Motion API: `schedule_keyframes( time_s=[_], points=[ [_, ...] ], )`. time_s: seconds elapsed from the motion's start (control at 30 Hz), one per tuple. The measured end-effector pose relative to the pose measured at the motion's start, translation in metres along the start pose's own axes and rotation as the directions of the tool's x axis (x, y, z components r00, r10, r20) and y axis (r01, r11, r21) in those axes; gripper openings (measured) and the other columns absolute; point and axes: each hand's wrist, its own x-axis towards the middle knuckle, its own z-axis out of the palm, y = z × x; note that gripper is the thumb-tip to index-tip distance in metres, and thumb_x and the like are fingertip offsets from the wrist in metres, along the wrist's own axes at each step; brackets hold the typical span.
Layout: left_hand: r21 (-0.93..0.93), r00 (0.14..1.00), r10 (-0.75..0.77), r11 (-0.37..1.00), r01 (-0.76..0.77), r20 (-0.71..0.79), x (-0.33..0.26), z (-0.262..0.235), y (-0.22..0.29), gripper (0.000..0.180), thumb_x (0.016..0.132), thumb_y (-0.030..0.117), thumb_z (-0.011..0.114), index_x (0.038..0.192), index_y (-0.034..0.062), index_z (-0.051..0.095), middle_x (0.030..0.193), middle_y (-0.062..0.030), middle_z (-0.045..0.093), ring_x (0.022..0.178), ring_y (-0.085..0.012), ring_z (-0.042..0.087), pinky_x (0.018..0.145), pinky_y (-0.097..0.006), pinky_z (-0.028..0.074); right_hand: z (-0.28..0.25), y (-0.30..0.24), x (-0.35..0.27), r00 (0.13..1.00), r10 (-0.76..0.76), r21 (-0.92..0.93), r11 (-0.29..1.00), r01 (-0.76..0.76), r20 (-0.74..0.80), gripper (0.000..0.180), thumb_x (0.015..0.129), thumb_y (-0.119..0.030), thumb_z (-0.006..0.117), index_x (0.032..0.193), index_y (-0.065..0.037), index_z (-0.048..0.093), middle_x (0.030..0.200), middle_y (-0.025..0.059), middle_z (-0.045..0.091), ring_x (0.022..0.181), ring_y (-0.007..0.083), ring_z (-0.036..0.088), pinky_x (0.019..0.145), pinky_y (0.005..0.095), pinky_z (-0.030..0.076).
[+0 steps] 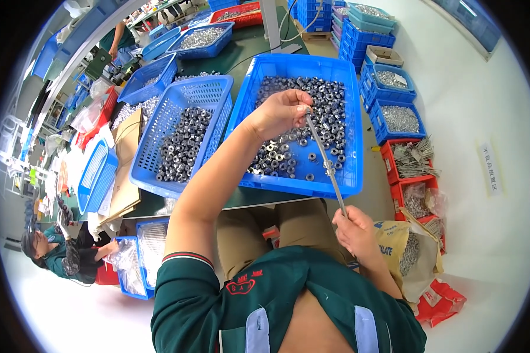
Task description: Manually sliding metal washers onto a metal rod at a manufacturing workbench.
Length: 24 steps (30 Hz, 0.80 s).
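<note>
Holding a long thin metal rod (pixel 325 166) by its near end, your right hand (pixel 354 230) was clenched around it just below the front rim of the big blue plastic crate (pixel 352 126) of small grey metal nuts. The rod slanted up and away from that hand, crossing the crate's front wall and running over the nuts (pixel 312 117) to your left hand (pixel 281 112), which hovered above the middle of the crate with its fingertips pinched at the rod's far tip; whether a nut sat between those fingers I could not tell. A couple of nuts (pixel 328 169) were already threaded on the rod, near the crate's front wall. To the left of the crate, touching its side, stood a second blue perforated plastic basket (pixel 159 170) with darker metal nuts heaped in it. To the right of the crate, on the floor, were stacked small blue bins (pixel 388 109) of silvery parts and red bins (pixel 388 157) holding thin metal pieces. Well to the left of the crate and lower down, another person in a green top (pixel 56 256) sat by clear plastic bags (pixel 126 265).
</note>
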Motion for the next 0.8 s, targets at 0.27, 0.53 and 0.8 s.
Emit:
schedule_keyframes(
  time_s=[0.27,0.53,0.8],
  points=[
    [-0.031,0.999,0.026,0.999,-0.025,0.041,-0.004,0.013,0.003,0.029,0.086,0.017,0.061,0.109,0.0013,0.053,0.094,-0.0077,0.061,0.076,-0.0135,0.056,0.071,-0.026,0.047,-0.008,-0.004,0.004,0.965,-0.048,0.456,0.887,-0.078,0.258,0.024,0.095,-0.026,0.046,0.089,-0.004,0.049,0.046,-0.005,0.03,0.035,0.0044,0.024,0.039,0.0217,0.022],
    [0.019,1.0,0.017,1.0,-0.017,-0.024,-0.004,0.017,-0.002,0.027,0.089,0.024,0.057,0.104,0.0021,0.059,0.095,-0.0112,0.065,0.096,-0.0266,0.062,0.087,-0.036,0.047,0.003,-0.01,0.006,0.999,0.033,0.075,0.997,-0.035,0.017,0.016,0.093,-0.018,0.05,0.085,-0.004,0.051,0.05,-0.0046,0.034,0.037,0.0042,0.031,0.038,0.0223,0.027],
    [-0.077,0.999,-0.029,0.997,0.027,-0.015,-0.004,0.018,-0.008,0.028,0.088,0.029,0.057,0.103,0.005,0.06,0.1,-0.011,0.065,0.102,-0.0294,0.06,0.095,-0.039,0.044,0.006,-0.005,0.008,0.982,-0.179,-0.21,0.964,0.161,-0.066,0.013,0.091,-0.016,0.051,0.083,-0.005,0.052,0.05,-0.0041,0.035,0.037,0.0051,0.031,0.04,0.0237,0.031]
  ],
)
